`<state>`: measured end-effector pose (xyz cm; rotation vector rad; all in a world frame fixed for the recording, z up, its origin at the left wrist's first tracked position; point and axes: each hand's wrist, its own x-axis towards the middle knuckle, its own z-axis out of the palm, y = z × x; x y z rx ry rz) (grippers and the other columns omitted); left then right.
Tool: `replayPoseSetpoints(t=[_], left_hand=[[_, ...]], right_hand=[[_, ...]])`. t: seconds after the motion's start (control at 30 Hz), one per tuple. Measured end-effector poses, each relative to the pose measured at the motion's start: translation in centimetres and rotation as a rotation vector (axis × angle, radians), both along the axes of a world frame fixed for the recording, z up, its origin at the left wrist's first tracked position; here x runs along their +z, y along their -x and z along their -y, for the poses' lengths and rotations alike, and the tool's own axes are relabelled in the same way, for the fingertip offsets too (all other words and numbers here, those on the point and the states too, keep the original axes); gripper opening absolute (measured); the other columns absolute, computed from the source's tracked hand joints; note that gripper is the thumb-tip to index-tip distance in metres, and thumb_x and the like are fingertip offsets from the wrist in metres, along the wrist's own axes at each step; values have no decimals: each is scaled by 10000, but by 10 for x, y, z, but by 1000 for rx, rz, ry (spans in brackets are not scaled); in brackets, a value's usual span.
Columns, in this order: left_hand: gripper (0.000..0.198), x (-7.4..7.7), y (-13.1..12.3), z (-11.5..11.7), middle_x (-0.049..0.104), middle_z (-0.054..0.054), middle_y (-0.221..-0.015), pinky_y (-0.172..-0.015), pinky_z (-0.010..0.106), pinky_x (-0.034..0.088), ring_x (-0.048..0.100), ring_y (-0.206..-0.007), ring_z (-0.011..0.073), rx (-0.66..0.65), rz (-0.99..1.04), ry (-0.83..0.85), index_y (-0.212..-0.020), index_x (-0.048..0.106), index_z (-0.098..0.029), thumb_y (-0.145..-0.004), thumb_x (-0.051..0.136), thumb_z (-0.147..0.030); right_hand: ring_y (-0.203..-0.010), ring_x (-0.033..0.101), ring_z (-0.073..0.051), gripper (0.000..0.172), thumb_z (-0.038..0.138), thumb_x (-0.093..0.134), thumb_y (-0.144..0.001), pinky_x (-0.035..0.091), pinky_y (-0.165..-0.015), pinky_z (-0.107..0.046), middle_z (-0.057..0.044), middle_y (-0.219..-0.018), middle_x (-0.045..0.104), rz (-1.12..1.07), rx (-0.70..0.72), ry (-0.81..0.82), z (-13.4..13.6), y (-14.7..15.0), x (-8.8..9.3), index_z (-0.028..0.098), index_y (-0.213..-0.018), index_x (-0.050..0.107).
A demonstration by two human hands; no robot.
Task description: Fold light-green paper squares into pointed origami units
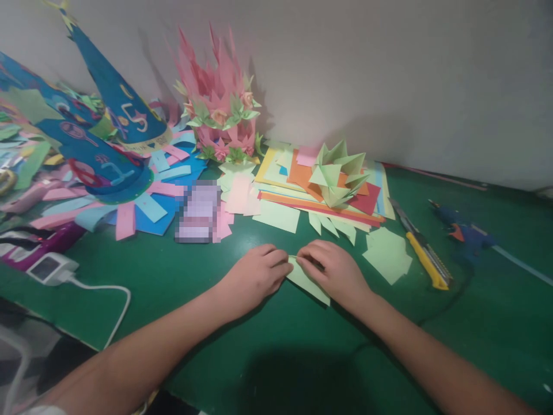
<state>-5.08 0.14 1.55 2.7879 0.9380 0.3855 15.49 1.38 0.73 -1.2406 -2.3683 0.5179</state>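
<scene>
A folded piece of light green paper (309, 283) lies on the green table between my hands. My left hand (258, 278) has its fingers closed at the paper's upper left end. With thumb and forefinger pinched, my right hand (329, 270) holds the same piece near its upper edge and partly covers it. Several folded green leaf shapes (332, 226) lie just beyond the hands. Loose green squares (389, 255) are to the right, and a green sheet (276, 215) lies behind the left hand.
Colored paper sheets (280, 173) carry a green folded flower (337, 173). A yellow cutter (423, 256) and a blue glue gun (464, 230) lie right. Left are blue cones (118, 98), a pink paper crown (222, 109), a pixelated phone-like item (199, 212) and a white charger (50, 269) with cable.
</scene>
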Motion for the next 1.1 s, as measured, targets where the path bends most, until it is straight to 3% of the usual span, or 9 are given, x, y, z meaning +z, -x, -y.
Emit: replayPoseSetpoints(t=[0.17,0.37,0.77,1.1], left_hand=[[228,-1,0,1,582,68,-961,-792,318,447,511,-877,181,24,7,18,-1026,596,-163,-943,383,-163],[247,1,1,2,587,75,-955,-777,322,457,519,-883,189,28,-5,14,-1100,579,-151,-939,391,-157],[217,1,0,4,600,67,-888,-765,322,467,534,-869,184,37,37,46,-1000,603,-141,-939,395,-144],[212,2,-1,4,574,79,-933,-773,325,469,519,-867,183,28,37,17,-976,600,-137,-937,392,-138]], right_hand=[[-757,573,-171,152,209,490,-913,451,-690,-300,-57,-811,652,-25,121,-210,1,-2,-3,178,-873,634],[-721,533,-176,217,198,456,-933,418,-647,-302,-74,-778,634,123,256,-368,1,-6,-4,147,-864,655],[-690,500,-156,307,195,371,-970,394,-616,-285,-64,-751,613,228,355,-365,-4,-10,4,155,-873,659],[-703,537,-159,314,231,357,-975,443,-631,-294,-70,-763,614,153,361,-303,-5,-10,5,175,-901,657]])
